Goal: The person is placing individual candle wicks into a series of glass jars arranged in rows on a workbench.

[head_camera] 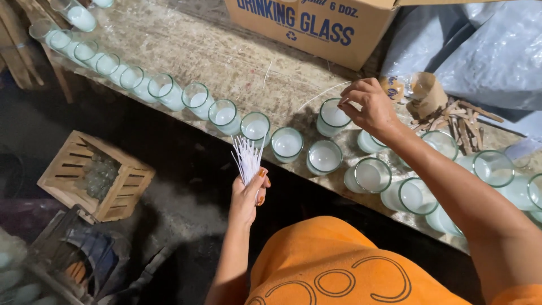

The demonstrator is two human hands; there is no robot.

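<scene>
My left hand (248, 195) grips a bundle of thin white wicks (247, 158) upright, below the table's front edge. My right hand (370, 106) hovers over a glass filled with white wax (333, 117), fingers pinched together at its rim; whether a wick is between them I cannot tell. A long row of wax-filled glasses (169, 92) runs along the table's front edge from far left to the middle. More filled glasses (372, 175) cluster under my right forearm.
A cardboard box (316, 25) stands at the back of the worn table (226, 62). Small wooden sticks (463, 121) and a paper roll (429, 93) lie at right beside plastic sheeting (491, 51). A wooden crate (96, 175) sits on the floor at left.
</scene>
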